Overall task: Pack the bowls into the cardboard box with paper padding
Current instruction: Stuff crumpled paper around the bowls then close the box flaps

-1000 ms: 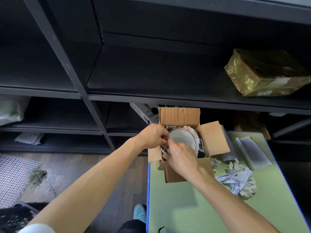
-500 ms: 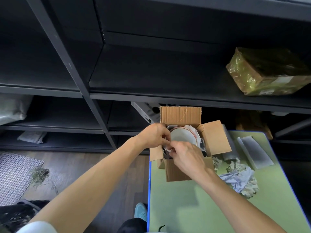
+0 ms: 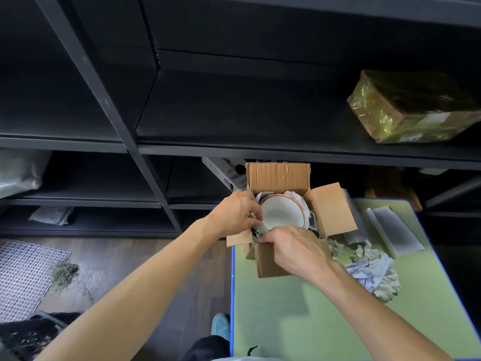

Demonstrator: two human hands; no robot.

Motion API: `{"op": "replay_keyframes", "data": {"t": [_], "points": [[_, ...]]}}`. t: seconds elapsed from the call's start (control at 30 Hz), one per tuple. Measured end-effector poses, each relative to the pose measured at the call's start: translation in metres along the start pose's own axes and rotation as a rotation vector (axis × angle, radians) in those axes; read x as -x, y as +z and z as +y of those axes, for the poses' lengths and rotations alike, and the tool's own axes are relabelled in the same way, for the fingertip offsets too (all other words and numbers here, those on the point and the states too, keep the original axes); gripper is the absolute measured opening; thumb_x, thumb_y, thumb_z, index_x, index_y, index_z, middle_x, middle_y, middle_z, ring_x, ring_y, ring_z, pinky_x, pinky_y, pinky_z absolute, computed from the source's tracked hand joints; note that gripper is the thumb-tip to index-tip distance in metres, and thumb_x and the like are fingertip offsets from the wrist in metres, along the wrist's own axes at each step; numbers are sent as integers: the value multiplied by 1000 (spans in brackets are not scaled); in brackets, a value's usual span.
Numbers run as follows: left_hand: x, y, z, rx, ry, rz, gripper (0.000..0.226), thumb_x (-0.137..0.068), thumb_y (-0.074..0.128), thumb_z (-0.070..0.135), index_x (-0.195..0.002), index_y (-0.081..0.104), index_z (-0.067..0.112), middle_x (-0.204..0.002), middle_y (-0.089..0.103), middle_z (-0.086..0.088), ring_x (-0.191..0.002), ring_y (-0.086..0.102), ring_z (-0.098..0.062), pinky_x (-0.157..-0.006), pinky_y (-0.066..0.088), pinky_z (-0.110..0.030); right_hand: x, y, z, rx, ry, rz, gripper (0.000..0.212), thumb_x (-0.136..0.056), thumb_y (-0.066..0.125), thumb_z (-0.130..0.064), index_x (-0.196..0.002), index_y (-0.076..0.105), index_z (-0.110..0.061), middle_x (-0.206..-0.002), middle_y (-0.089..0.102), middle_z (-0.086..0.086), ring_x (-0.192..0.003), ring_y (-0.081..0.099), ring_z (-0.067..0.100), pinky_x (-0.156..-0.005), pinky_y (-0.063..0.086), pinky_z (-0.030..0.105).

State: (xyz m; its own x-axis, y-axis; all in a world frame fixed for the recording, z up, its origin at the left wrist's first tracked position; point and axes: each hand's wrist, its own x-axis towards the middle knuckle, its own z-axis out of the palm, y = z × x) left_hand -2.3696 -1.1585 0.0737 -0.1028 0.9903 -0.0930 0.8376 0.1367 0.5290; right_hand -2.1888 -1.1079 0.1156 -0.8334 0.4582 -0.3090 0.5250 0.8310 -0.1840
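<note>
The cardboard box (image 3: 278, 175) stands at the far left corner of the green counter (image 3: 299, 321), its four flaps folded outward. Inside it sits a white bowl (image 3: 282, 213) with a reddish rim, mouth up, and paper padding (image 3: 292, 196) shows between the bowl and the box walls on the far and right sides. The left hand (image 3: 235, 213) is at the box's left edge, its grip closed with the fingers curled onto a strip of the padding just beside the bowl's left rim. The right hand (image 3: 294, 247) reaches over the near wall, and its grip pinches the same padding at the near left corner, close below the left hand. To the right of the box a pile of crumpled paper (image 3: 374, 274) lies on the counter, with flat grey sheets (image 3: 395, 230) just beyond it. Dark shelving (image 3: 234, 121) rises behind, and a plastic-wrapped parcel (image 3: 413, 108) rests on its upper right shelf.
</note>
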Motion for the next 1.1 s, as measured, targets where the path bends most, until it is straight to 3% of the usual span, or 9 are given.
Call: {"op": "replay_keyframes", "data": {"t": [0.37,0.47,0.6,0.77,0.83,0.97,1.1], "points": [[11,5,8,-31,-50,53,13,-91,68,33,-100,76,28,-105,53,9,-96,41,-13,-83,42,-28,0,7,1,-8,-39,-11,56,-85,46,-4,-130,62,-33,-110,70,7,-103,64,31,-66,37,35],[17,7,10,-49,-26,99,15,-92,67,32,-100,77,24,-107,55,6,-94,34,-6,-84,33,-21,0,8,9,-25,-81,-15,58,-84,46,-4,-131,60,-35,-108,70,7,-101,64,32,-66,38,36],[24,11,17,-46,-26,163,14,-90,67,27,-94,78,21,-106,60,4,-95,33,-2,-88,35,-24,-2,8,18,-50,-144,-35,55,-85,45,-4,-129,61,-32,-109,69,6,-103,64,31,-72,48,38],[15,9,38,-86,-131,285,25,-86,55,40,-82,78,31,-81,65,10,-79,44,-6,-73,41,-31,9,-3,55,-157,-228,31,50,-90,39,-7,-126,62,-34,-123,66,-9,-111,60,24,-83,51,41],[3,7,54,-67,-167,306,23,-91,54,38,-82,74,31,-77,64,11,-80,50,-7,-75,46,-36,18,-13,78,-202,-204,94,46,-90,42,-7,-121,67,-30,-126,66,-12,-114,60,19,-89,51,39],[-28,8,110,22,-96,345,19,-98,55,32,-92,73,27,-88,66,14,-84,53,-5,-71,38,-15,32,-31,134,-279,-110,194,39,-92,44,-8,-110,72,-28,-114,70,-14,-106,64,11,-89,52,34],[-72,36,164,116,28,312,18,-97,58,24,-90,74,17,-80,64,10,-77,48,-3,-70,37,-23,51,-35,200,-316,28,280,36,-92,47,-4,-105,73,-24,-106,71,-15,-100,63,7,-86,50,25]]}}
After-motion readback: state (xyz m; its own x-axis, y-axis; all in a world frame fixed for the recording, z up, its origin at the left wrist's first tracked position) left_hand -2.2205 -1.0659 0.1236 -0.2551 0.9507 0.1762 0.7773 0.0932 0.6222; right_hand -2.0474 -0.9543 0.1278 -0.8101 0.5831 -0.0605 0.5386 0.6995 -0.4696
